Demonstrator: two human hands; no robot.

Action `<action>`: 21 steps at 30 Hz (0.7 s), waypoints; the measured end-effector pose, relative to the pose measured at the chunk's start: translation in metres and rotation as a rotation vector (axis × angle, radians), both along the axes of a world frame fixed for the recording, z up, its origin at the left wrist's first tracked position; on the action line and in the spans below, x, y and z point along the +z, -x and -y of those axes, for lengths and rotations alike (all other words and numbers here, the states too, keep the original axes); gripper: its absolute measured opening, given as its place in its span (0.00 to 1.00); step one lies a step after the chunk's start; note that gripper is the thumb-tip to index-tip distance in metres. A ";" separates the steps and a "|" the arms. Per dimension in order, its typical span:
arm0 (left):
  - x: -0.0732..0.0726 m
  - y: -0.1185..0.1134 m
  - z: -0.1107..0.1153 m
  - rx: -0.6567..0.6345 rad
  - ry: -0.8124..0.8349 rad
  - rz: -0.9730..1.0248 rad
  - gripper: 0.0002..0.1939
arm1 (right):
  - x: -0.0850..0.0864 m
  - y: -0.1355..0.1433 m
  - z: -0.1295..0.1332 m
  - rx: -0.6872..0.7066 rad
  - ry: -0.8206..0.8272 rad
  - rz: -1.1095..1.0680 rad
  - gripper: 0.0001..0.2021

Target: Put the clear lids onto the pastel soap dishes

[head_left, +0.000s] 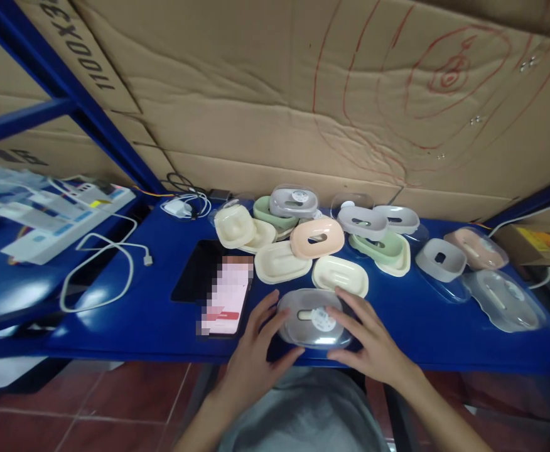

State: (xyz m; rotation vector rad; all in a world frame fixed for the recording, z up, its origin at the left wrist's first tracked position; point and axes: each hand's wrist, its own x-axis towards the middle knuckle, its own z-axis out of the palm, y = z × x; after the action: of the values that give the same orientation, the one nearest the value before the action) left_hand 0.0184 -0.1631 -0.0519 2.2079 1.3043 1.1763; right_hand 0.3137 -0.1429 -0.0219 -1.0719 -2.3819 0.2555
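Note:
A grey oval soap box with a clear lid and a round white label lies at the table's front edge. My left hand curves around its left side, fingertips on the lid and thumb at the front. From the right, my right hand grips the same box, fingers over the lid near the label. Just behind it lie a cream oval dish and another cream dish. A peach slotted piece overlaps the latter. Left of my hands, a phone shows a lit, partly blurred screen.
More soap box parts sit along the back, including a green slotted piece and a lidded grey box. At the right are a lidded peach box and a clear-covered box. A white cable and power strip lie left.

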 end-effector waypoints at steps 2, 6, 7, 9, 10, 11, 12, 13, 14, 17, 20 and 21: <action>0.000 0.001 -0.002 -0.016 0.047 0.003 0.35 | 0.000 0.006 -0.004 0.031 0.039 0.042 0.36; -0.001 0.003 -0.004 -0.037 0.129 -0.010 0.38 | 0.003 0.010 -0.011 0.046 0.043 0.083 0.34; -0.001 0.003 -0.005 -0.040 0.143 -0.007 0.38 | 0.002 0.010 -0.011 0.051 0.036 0.087 0.34; 0.000 0.004 -0.005 -0.043 0.167 0.002 0.37 | 0.000 0.010 -0.009 0.058 0.023 0.086 0.35; 0.001 0.004 -0.005 -0.047 0.178 0.003 0.36 | -0.002 0.009 -0.008 0.058 0.024 0.087 0.36; 0.002 0.005 -0.005 -0.052 0.188 0.003 0.34 | -0.003 0.009 -0.006 0.058 0.028 0.088 0.37; 0.003 0.006 -0.005 -0.060 0.196 0.002 0.33 | -0.005 0.009 -0.004 0.055 0.033 0.090 0.38; 0.004 0.006 -0.006 -0.068 0.206 0.000 0.32 | -0.007 0.009 -0.001 0.050 0.039 0.095 0.38; 0.005 0.007 -0.006 -0.074 0.216 0.000 0.32 | -0.008 0.009 0.001 0.042 0.045 0.102 0.39; 0.007 0.009 -0.008 -0.088 0.240 0.001 0.32 | -0.010 0.010 0.007 0.011 0.064 0.117 0.39; 0.008 0.011 -0.010 -0.100 0.261 0.002 0.32 | -0.011 0.011 0.012 -0.020 0.083 0.120 0.40; 0.008 0.011 -0.010 -0.104 0.268 0.000 0.32 | -0.011 0.012 0.013 -0.028 0.084 0.119 0.40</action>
State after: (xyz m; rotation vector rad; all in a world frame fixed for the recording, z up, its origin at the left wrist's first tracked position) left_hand 0.0073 -0.1534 -0.0444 2.0546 1.2493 0.9055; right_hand 0.3021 -0.1561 -0.0324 -1.1883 -2.4783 0.2919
